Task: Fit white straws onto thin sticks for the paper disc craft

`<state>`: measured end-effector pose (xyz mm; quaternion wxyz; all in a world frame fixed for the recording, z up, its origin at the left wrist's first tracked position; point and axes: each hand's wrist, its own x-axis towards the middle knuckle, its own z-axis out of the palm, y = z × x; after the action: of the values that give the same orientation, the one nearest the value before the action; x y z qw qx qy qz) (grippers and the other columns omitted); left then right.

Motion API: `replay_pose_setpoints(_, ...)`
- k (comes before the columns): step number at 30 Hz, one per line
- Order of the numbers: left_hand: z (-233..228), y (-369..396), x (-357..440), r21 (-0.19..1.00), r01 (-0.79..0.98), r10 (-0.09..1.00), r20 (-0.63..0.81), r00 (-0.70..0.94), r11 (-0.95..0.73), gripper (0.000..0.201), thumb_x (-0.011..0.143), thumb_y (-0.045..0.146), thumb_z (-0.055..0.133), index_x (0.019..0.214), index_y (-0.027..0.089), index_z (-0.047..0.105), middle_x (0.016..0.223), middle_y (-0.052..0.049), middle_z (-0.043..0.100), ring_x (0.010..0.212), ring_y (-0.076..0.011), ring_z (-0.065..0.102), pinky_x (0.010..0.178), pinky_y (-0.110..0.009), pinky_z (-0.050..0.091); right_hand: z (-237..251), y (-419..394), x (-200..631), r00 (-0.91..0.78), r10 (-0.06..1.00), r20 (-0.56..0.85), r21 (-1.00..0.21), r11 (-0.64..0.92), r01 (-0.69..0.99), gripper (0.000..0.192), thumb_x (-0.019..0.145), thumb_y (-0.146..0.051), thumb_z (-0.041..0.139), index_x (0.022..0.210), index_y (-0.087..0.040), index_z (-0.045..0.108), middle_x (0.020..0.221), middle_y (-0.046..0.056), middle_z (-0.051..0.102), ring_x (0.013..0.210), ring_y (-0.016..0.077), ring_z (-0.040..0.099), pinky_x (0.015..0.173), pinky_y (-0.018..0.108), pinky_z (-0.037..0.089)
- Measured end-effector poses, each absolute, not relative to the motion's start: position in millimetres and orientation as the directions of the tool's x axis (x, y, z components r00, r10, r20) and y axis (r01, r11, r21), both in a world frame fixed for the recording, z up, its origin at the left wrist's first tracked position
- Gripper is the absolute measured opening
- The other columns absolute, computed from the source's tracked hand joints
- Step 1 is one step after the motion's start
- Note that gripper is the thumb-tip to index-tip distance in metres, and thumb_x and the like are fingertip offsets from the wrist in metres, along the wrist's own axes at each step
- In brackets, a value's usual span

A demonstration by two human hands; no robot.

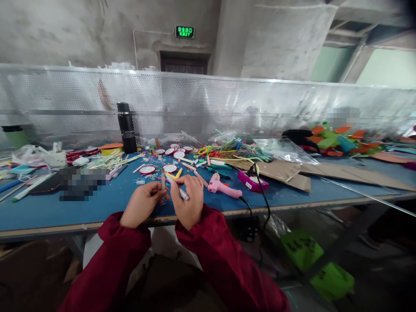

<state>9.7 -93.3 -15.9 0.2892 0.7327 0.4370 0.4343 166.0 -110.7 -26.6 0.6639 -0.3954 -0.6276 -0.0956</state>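
Observation:
Close to the table's front edge, my left hand (141, 203) pinches a flat wooden craft stick (163, 180) that stands upright. A white marker pen (183, 193) is gripped in my right hand (191, 203), its front end pointing at the stick. Whether the tip touches the wood I cannot tell. Just beyond my hands lie round white discs with red rims (170, 168) and a yellow piece (178, 173). To the right of my right hand rests a pink glue gun (223, 187) with a black cord.
A black bottle (126, 130) stands at the back left, near bundled sticks (112, 162) and a phone (45, 183). Colourful cords (234, 149) lie behind the glue gun. A purple box (253, 181) and cardboard strips (351, 173) are on the right. A perforated metal screen (195, 99) borders the table.

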Motion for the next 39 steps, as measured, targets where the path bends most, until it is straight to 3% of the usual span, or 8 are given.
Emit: replay_pose_setpoints(39, -14.3, -93.5, 9.1, 0.817, 0.39, 0.904, 0.36, 0.23, -0.424, 0.033, 0.082, 0.052, 0.068, 0.078, 0.019, 0.069, 0.071, -0.001, 0.069, 0.067, -0.0187, 0.062, 0.065, -0.027, 0.046, -25.4, -112.4, 165.7, 0.163, 0.401, 0.902, -0.41, 0.672, 0.617, 0.011, 0.093, -0.024, 0.061, 0.083, -0.025, 0.059, 0.08, -0.001, 0.071, 0.085, 0.0192, 0.063, 0.094, 0.038, 0.04)
